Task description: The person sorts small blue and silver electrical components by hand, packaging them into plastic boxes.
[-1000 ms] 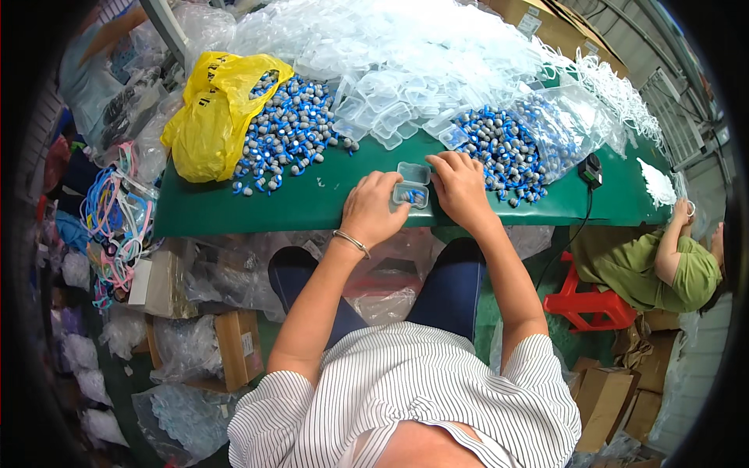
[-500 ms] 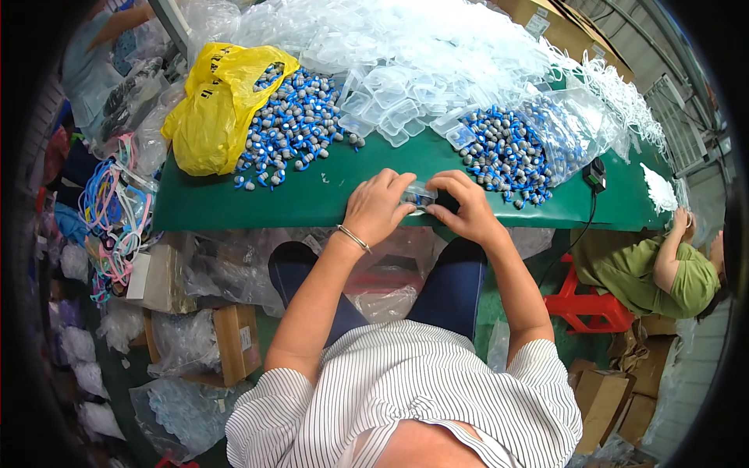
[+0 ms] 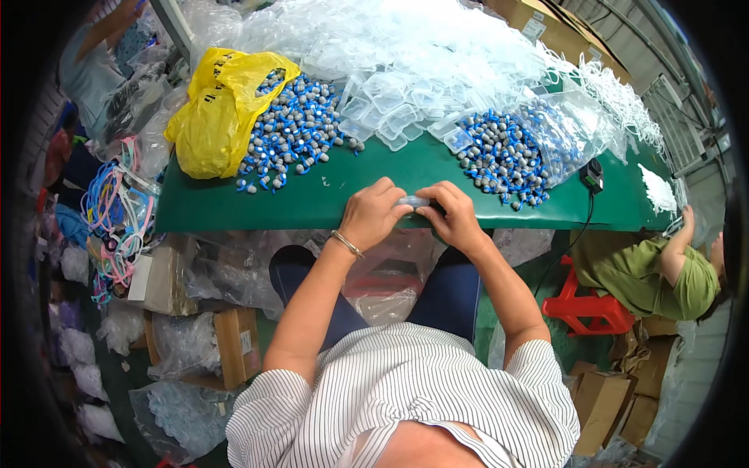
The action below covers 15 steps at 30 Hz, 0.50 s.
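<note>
Pinching a small clear plastic box (image 3: 413,201) from both ends near the front edge of the green surface (image 3: 300,207), the left hand (image 3: 373,212) and right hand (image 3: 456,215) have fingers closed on it; probably light, stiff and slick, perhaps brittle, it seems best held by those ends

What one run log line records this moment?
left hand: holds clear case; right hand: holds same case; green table: grey-blue pieces ahead

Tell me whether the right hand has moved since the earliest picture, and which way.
Yes: the right hand has moved toward the person, closer to the near edge of the green table.
</note>
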Each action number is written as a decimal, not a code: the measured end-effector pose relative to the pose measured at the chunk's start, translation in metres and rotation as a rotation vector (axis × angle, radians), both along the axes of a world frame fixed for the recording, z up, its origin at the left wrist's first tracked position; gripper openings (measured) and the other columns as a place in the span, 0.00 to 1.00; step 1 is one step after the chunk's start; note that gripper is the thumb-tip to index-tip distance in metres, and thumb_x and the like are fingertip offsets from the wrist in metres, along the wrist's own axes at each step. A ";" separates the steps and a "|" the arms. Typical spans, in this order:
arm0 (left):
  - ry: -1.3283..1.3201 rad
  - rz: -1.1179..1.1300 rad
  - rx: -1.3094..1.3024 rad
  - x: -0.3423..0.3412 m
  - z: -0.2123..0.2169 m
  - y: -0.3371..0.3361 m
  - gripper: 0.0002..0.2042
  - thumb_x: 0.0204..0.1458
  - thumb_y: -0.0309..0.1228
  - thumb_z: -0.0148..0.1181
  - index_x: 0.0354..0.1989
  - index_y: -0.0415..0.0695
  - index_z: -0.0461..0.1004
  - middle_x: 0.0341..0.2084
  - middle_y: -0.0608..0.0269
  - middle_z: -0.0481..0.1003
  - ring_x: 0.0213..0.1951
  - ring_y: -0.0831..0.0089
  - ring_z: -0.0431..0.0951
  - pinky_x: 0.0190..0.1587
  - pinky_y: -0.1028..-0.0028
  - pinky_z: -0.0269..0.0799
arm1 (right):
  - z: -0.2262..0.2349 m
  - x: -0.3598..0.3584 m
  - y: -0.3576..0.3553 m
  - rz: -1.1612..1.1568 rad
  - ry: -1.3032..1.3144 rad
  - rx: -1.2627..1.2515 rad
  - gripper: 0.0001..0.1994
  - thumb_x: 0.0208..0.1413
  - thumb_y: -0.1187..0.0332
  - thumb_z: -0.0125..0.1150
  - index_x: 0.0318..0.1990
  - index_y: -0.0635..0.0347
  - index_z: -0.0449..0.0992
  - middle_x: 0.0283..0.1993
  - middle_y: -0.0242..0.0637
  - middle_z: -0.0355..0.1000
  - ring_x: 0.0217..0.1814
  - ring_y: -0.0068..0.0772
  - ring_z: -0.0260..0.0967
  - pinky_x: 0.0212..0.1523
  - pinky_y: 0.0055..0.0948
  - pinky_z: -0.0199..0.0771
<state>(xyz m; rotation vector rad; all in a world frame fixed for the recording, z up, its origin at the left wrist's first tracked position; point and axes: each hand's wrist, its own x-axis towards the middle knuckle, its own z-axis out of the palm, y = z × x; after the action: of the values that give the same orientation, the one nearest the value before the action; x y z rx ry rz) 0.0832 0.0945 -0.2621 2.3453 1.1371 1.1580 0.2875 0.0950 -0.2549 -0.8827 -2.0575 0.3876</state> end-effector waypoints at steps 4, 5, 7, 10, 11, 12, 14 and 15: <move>-0.067 0.026 0.014 -0.001 0.001 -0.012 0.10 0.48 0.34 0.64 0.33 0.40 0.76 0.26 0.57 0.71 0.27 0.57 0.74 0.29 0.65 0.70 | 0.007 0.005 0.003 0.046 -0.050 -0.134 0.12 0.45 0.72 0.68 0.38 0.61 0.75 0.32 0.40 0.70 0.33 0.40 0.67 0.34 0.32 0.67; -0.097 0.053 0.032 -0.001 0.001 -0.018 0.10 0.47 0.33 0.64 0.32 0.41 0.76 0.25 0.57 0.71 0.27 0.58 0.74 0.29 0.65 0.70 | 0.017 0.008 0.009 0.069 -0.107 -0.007 0.11 0.46 0.70 0.67 0.38 0.60 0.75 0.33 0.39 0.71 0.36 0.41 0.67 0.39 0.34 0.65; -0.084 0.097 0.047 -0.001 0.003 -0.038 0.09 0.47 0.35 0.65 0.31 0.43 0.76 0.25 0.58 0.71 0.26 0.58 0.74 0.29 0.64 0.70 | 0.028 0.012 0.021 -0.115 -0.175 0.136 0.11 0.49 0.63 0.65 0.38 0.56 0.75 0.36 0.37 0.72 0.45 0.42 0.66 0.50 0.40 0.58; 0.062 0.089 0.024 0.006 -0.011 -0.068 0.11 0.44 0.39 0.66 0.28 0.45 0.75 0.25 0.60 0.70 0.26 0.60 0.73 0.29 0.64 0.70 | 0.022 0.022 0.045 -0.635 -0.440 0.385 0.12 0.44 0.66 0.67 0.38 0.53 0.76 0.40 0.34 0.73 0.48 0.38 0.67 0.53 0.44 0.56; 0.131 0.061 -0.025 0.006 -0.022 -0.076 0.11 0.44 0.39 0.65 0.29 0.45 0.75 0.26 0.60 0.71 0.27 0.59 0.74 0.31 0.63 0.70 | 0.017 0.023 0.052 -0.629 -0.432 0.388 0.12 0.44 0.66 0.67 0.38 0.53 0.76 0.40 0.34 0.73 0.48 0.38 0.67 0.53 0.44 0.56; 0.197 0.030 -0.074 0.007 -0.040 -0.080 0.11 0.44 0.39 0.65 0.30 0.45 0.76 0.27 0.59 0.71 0.28 0.59 0.75 0.32 0.63 0.70 | 0.009 0.027 0.058 -0.652 -0.516 0.394 0.12 0.43 0.67 0.67 0.38 0.52 0.76 0.39 0.32 0.73 0.49 0.37 0.67 0.54 0.45 0.55; 0.275 0.034 -0.159 0.012 -0.078 -0.084 0.11 0.44 0.39 0.65 0.29 0.45 0.76 0.29 0.59 0.72 0.30 0.59 0.75 0.34 0.62 0.71 | 0.004 0.029 0.060 -0.674 -0.603 0.398 0.12 0.42 0.69 0.67 0.37 0.51 0.76 0.39 0.30 0.73 0.49 0.36 0.67 0.55 0.46 0.53; 0.353 0.036 -0.246 0.014 -0.096 -0.086 0.11 0.45 0.40 0.64 0.29 0.46 0.76 0.30 0.58 0.73 0.32 0.58 0.76 0.36 0.61 0.71 | 0.005 0.027 0.055 -0.647 -0.534 0.418 0.09 0.43 0.69 0.65 0.35 0.51 0.76 0.38 0.30 0.73 0.48 0.35 0.67 0.56 0.49 0.53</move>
<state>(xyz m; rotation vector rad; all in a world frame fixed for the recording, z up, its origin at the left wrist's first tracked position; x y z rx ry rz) 0.0976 0.0085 -0.3577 2.3956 1.3520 0.5831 0.3142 0.1497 -0.2494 -1.4061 -2.0401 -0.6677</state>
